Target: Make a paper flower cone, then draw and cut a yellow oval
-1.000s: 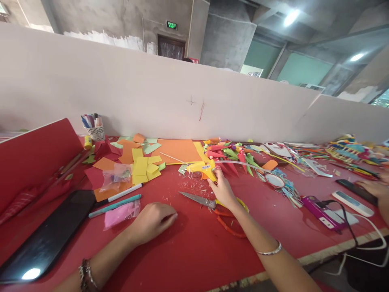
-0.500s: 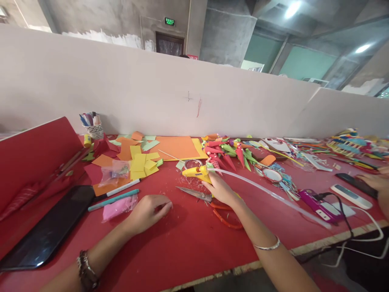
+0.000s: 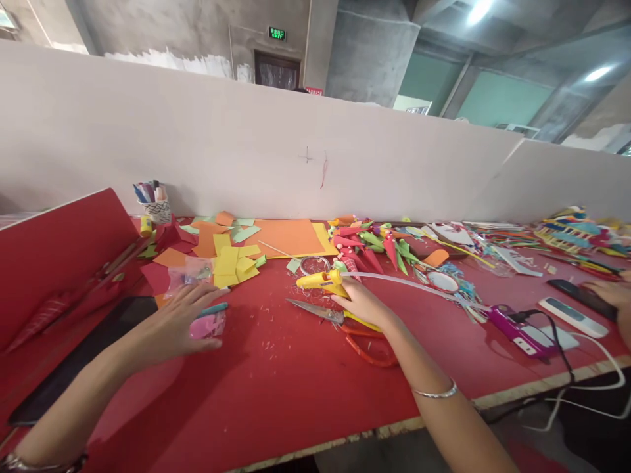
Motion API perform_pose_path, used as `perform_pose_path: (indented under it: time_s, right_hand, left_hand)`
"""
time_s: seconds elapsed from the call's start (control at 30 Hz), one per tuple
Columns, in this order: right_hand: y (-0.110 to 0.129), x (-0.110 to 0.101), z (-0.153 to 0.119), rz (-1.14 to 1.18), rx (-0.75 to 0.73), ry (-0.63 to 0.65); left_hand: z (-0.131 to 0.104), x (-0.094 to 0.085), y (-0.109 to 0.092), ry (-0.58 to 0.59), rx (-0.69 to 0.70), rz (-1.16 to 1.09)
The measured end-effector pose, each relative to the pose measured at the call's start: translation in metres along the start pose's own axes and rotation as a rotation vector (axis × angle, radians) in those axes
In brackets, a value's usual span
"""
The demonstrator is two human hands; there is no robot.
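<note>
Yellow plastic glue gun (image 3: 319,281) fills the right hand's (image 3: 363,305) grip; left hand (image 3: 167,323) is spread near clear packet (image 3: 220,323) of pink material (image 3: 202,328); gun's ten o'clock, patterned white cup (image 3: 156,211) holds pens (image 3: 149,191).

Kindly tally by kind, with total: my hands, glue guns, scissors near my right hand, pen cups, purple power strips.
Left hand and right hand: 2
Glue gun: 1
Scissors: 1
Pen cup: 1
Purple power strip: 1
Total: 6
</note>
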State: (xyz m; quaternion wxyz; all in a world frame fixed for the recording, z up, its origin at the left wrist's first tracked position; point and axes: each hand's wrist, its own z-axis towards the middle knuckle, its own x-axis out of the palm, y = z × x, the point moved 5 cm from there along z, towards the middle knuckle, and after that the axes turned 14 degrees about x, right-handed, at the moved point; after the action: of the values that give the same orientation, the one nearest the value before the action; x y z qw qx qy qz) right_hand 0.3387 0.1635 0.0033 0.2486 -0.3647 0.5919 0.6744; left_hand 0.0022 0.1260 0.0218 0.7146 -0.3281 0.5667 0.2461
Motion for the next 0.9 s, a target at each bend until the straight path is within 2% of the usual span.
perform_pose_path:
  time_s: [0.07, 0.17, 0.43, 0.53, 0.67, 0.77, 0.9]
  right_hand:
    - [0.000, -0.001, -0.001, 0.025, 0.000, -0.007]
    - [-0.001, -0.002, -0.001, 0.046, 0.011, -0.014]
    - [-0.005, 0.000, 0.003, 0.026, 0.005, -0.015]
    - [-0.001, 0.001, 0.002, 0.040, -0.023, -0.021]
    - [-0.001, 0.001, 0.003, 0.049, -0.012, -0.041]
    - [-0.005, 0.002, 0.004, 0.056, -0.001, -0.041]
    - [-0.015, -0.004, 0.004, 0.159, 0.069, -0.043]
  left_hand:
    - [-0.010, 0.014, 0.010, 0.098, -0.022, 0.000]
    - [-0.016, 0.021, 0.013, 0.097, -0.043, -0.051]
    - [-0.002, 0.013, 0.002, 0.015, -0.082, -0.110]
    - [0.002, 0.013, -0.004, 0.049, -0.086, -0.100]
    - [0.006, 0.014, -0.015, 0.112, -0.011, -0.112]
    - [0.004, 0.015, -0.016, 0.116, -0.004, -0.084]
    - [0.017, 0.011, -0.019, 0.027, 0.008, 0.010]
